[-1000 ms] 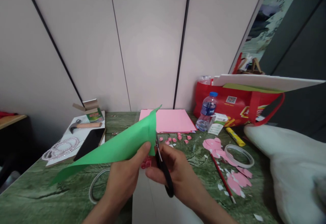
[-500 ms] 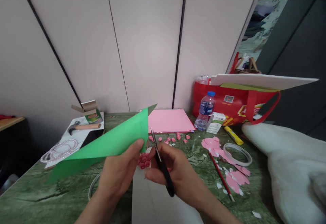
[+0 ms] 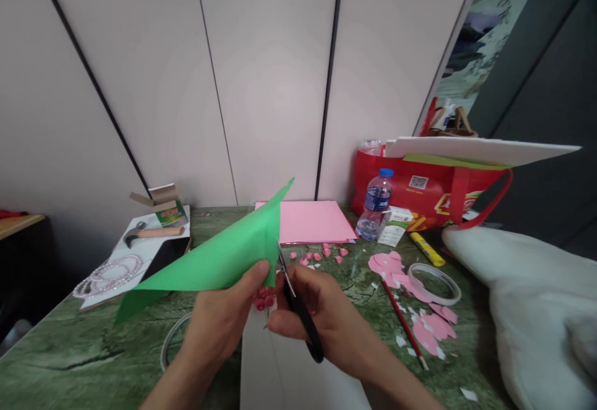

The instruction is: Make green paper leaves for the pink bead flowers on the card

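A green sheet of paper [image 3: 224, 257], bent over in a loose curl, is gripped at its right end by my left hand [image 3: 224, 313]. My right hand [image 3: 321, 313] holds black-handled scissors [image 3: 301, 313], blades pointing up and away beside the paper's right edge. The blades look nearly closed; whether paper lies between them I cannot tell. Small pink rolled paper flowers [image 3: 263, 300] sit below the hands on a white board [image 3: 298, 372], partly hidden by my fingers. More pink pieces [image 3: 326, 250] lie behind the scissors.
Pink sheets [image 3: 312, 222] lie at the back, with a water bottle [image 3: 375, 203] and red bag [image 3: 396, 180] to their right. Pink cutouts [image 3: 389, 264], a tape roll [image 3: 435, 301], a pencil [image 3: 405, 323] and a glue stick [image 3: 428, 248] lie at right. A hammer [image 3: 158, 232] and beads [image 3: 109, 275] are left.
The green paper has shifted slightly right and its right end has tilted and spread, its tip now higher. My right hand and the scissors have barely moved.
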Available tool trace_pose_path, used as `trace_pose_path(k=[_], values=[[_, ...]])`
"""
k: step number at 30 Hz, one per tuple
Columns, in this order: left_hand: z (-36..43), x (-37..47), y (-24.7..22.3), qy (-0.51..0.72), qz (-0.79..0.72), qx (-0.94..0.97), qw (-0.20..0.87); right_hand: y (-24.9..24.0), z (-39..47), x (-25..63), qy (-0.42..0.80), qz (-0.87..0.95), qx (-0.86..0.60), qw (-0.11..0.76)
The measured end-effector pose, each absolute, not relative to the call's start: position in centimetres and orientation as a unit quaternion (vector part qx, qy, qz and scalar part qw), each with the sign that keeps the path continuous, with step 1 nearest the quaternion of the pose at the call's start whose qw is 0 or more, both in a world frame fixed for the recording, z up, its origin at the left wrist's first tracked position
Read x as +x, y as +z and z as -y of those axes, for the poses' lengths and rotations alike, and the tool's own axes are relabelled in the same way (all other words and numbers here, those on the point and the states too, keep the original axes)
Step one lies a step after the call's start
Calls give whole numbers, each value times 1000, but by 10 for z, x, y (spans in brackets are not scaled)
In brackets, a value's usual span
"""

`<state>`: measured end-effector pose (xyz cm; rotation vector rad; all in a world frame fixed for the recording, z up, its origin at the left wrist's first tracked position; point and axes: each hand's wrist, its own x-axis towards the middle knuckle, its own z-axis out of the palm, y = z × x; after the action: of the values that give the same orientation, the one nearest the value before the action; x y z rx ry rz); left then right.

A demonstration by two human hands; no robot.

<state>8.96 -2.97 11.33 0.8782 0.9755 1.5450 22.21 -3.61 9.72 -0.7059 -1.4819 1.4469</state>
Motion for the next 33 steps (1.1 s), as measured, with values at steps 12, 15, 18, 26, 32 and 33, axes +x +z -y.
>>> trace_pose_path(k=[12,15,18,26,32,33], values=[[30,85,109,622,-455,398,498,98,36,222,592,600,-290,453],[31,86,111,621,-465,398,491,98,36,221,590,598,-296,456],[32,88,112,618,-462,392,501,98,36,220,588,595,-299,459],[33,89,111,627,-452,396,496,94,38,219,610,567,-300,465],[33,93,114,647,-443,382,490,92,39,218,614,560,-290,475],[33,92,113,647,-448,383,484,92,39,218,615,559,-291,475]])
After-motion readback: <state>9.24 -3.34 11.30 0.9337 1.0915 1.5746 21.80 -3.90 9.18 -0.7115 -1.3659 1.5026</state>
